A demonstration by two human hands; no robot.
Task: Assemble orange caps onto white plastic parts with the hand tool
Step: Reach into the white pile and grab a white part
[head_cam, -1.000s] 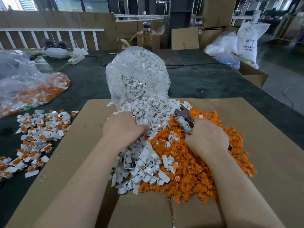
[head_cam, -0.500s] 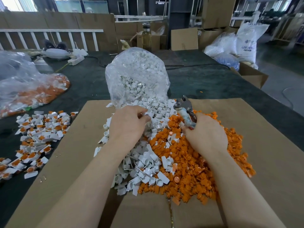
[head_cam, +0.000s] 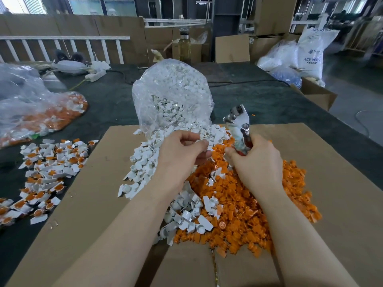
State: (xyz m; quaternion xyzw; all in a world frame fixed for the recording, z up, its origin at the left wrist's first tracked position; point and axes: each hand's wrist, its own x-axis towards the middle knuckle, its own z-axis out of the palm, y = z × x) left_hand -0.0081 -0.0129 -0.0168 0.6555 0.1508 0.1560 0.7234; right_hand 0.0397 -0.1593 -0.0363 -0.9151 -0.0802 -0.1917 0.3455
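Orange caps [head_cam: 248, 206] heap on the cardboard sheet's [head_cam: 342, 193] near middle, white plastic parts [head_cam: 149, 162] beside them. The right hand [head_cam: 257, 162], clamped round the hand tool [head_cam: 240, 129], has lifted it off the pile; the left hand [head_cam: 180, 156] pinches something white, probably a part, ready for assembly.

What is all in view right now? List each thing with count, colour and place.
white parts: a heap, white, on the cardboard, left of centre
orange caps: a heap, orange, on the cardboard, right of the white parts
bag: one, clear, full of white parts, behind the heaps
cardboard: one sheet, brown, under the heaps
finished pieces: many, white and orange, on the dark table at left
second bag: one, clear, orange contents, far left
bottle: one, yellowish, far table edge
tool: one, metal, head raised
left hand: pinches something small, white
right hand: grips the tool
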